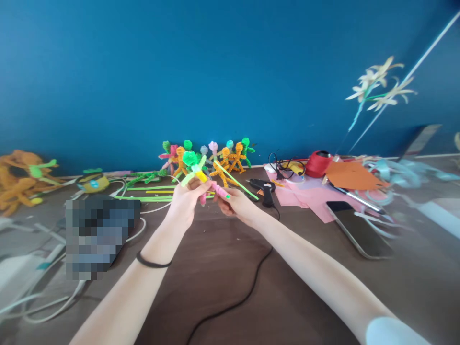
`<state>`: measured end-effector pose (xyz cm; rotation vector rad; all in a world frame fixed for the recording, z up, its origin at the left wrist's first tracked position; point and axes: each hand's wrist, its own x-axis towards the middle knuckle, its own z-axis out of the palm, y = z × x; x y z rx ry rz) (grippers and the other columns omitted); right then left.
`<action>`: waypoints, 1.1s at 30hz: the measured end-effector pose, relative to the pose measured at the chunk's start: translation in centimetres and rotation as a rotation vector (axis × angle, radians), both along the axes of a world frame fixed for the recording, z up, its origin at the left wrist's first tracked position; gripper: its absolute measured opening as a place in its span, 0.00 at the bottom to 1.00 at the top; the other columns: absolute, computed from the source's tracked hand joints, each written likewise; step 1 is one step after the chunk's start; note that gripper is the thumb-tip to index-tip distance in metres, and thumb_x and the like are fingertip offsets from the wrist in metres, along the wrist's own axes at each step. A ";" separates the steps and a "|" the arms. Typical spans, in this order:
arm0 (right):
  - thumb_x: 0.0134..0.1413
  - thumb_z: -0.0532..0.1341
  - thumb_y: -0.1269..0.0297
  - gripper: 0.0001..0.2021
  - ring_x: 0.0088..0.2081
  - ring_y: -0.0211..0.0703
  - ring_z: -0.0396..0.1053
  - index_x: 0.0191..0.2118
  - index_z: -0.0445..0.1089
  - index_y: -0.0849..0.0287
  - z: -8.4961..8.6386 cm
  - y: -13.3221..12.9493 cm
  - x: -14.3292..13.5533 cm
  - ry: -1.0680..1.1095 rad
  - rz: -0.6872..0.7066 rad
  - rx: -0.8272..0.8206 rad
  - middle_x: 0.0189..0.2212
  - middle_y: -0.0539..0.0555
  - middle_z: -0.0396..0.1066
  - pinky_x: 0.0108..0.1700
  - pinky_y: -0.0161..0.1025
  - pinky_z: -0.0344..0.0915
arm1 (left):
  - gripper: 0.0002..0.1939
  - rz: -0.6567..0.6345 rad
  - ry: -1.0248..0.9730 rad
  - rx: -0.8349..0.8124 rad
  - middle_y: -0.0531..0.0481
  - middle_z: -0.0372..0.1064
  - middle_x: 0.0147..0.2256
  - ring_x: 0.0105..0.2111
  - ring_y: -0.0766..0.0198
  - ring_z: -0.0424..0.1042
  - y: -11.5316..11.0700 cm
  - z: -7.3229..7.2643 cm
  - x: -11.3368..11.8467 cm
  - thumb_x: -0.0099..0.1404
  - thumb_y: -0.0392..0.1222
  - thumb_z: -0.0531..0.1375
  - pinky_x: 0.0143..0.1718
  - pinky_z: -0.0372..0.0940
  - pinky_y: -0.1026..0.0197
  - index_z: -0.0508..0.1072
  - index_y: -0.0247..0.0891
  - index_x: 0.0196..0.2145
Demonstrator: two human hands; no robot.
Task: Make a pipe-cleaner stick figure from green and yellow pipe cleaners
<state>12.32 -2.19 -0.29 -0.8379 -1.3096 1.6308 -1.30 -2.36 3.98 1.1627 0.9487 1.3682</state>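
Observation:
Both hands are on a pipe-cleaner figure (200, 176) above the middle of the table. It has a green head, pale green arms, a yellow body and pink legs. Around its body and lower part, the fingers of my left hand (185, 199) are closed. My right hand (235, 203) pinches a pink leg that ends in a green tip. A straight light-green pipe cleaner (237, 181) slants behind the right hand; whether the hand touches it I cannot tell. Behind, a row of several finished pipe-cleaner figures (239, 155) leans by the blue wall.
Loose green pipe cleaners (151, 199) lie left of the hands. A glue gun (265, 189) lies to the right, its black cable (247, 292) crossing the table. Farther right are pink sheets (305, 196), a red spool (318, 164) and a phone (359, 230). A blurred-out dark device (124, 211) sits left.

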 end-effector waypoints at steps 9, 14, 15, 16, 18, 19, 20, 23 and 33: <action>0.56 0.50 0.63 0.12 0.13 0.26 0.43 0.25 0.59 0.61 0.9 -1.3 -1.3 -0.027 -0.034 -0.140 0.11 0.41 0.48 0.17 0.30 0.38 | 0.10 0.256 0.318 0.162 0.59 0.59 0.15 0.14 0.73 0.56 0.1 -1.0 0.0 0.49 0.41 0.64 0.18 0.54 0.66 0.66 0.37 0.25; 0.54 0.51 0.64 0.08 0.13 0.26 0.42 0.27 0.59 0.61 1.6 -1.7 -1.5 -0.054 0.009 -0.169 0.12 0.40 0.47 0.17 0.29 0.38 | 0.08 0.363 0.616 0.286 0.56 0.63 0.22 0.23 0.69 0.62 0.1 -1.2 -0.4 0.52 0.41 0.60 0.26 0.56 0.66 0.63 0.38 0.24; 0.53 0.52 0.65 0.07 0.13 0.26 0.43 0.27 0.60 0.61 1.7 -1.8 -1.5 -0.078 0.017 -0.157 0.12 0.40 0.47 0.17 0.29 0.39 | 0.08 0.352 0.649 0.300 0.56 0.64 0.23 0.24 0.69 0.62 0.1 -1.2 -0.4 0.53 0.41 0.60 0.27 0.56 0.66 0.63 0.39 0.25; 0.52 0.52 0.65 0.07 0.13 0.27 0.44 0.27 0.60 0.61 1.9 -1.8 -1.4 -0.112 0.016 -0.133 0.12 0.41 0.47 0.17 0.30 0.39 | 0.07 0.338 0.677 0.312 0.56 0.65 0.24 0.25 0.68 0.63 0.0 -1.2 -0.4 0.53 0.41 0.59 0.27 0.56 0.66 0.63 0.39 0.25; 0.51 0.52 0.67 0.06 0.13 0.28 0.46 0.26 0.62 0.62 2.3 -1.8 -1.1 -0.227 -0.012 -0.045 0.12 0.42 0.49 0.18 0.30 0.41 | 0.06 0.311 0.719 0.336 0.55 0.66 0.25 0.26 0.67 0.63 -0.1 -1.2 -0.4 0.53 0.41 0.59 0.28 0.56 0.66 0.64 0.39 0.25; 0.49 0.52 0.67 0.06 0.14 0.28 0.48 0.25 0.62 0.62 2.4 -1.8 -0.9 -0.303 -0.033 0.018 0.12 0.42 0.51 0.18 0.31 0.43 | 0.05 0.305 0.737 0.346 0.55 0.66 0.25 0.26 0.66 0.64 -0.1 -1.2 -0.4 0.53 0.41 0.59 0.28 0.56 0.66 0.65 0.39 0.25; 0.49 0.53 0.68 0.07 0.15 0.29 0.50 0.24 0.63 0.62 2.6 -1.7 -0.7 -0.380 -0.055 0.085 0.12 0.43 0.53 0.19 0.31 0.45 | 0.04 0.302 0.755 0.357 0.54 0.67 0.25 0.26 0.65 0.64 -0.1 -1.1 -0.4 0.53 0.40 0.58 0.29 0.56 0.65 0.66 0.39 0.26; 0.46 0.54 0.68 0.07 0.18 0.31 0.54 0.23 0.66 0.62 3.1 -1.5 0.2 -0.575 -0.106 0.254 0.13 0.45 0.57 0.22 0.32 0.49 | 0.03 0.303 0.828 0.376 0.53 0.69 0.27 0.28 0.64 0.65 0.0 -1.1 -0.7 0.54 0.39 0.57 0.29 0.57 0.65 0.68 0.40 0.29; 0.50 0.52 0.67 0.12 0.21 0.31 0.56 0.22 0.69 0.63 4.2 -1.0 2.0 -0.690 -0.197 0.466 0.19 0.48 0.63 0.26 0.32 0.50 | 0.08 0.108 0.881 0.316 0.54 0.69 0.26 0.26 0.66 0.65 0.3 -0.8 -1.1 0.51 0.42 0.60 0.29 0.57 0.66 0.69 0.38 0.30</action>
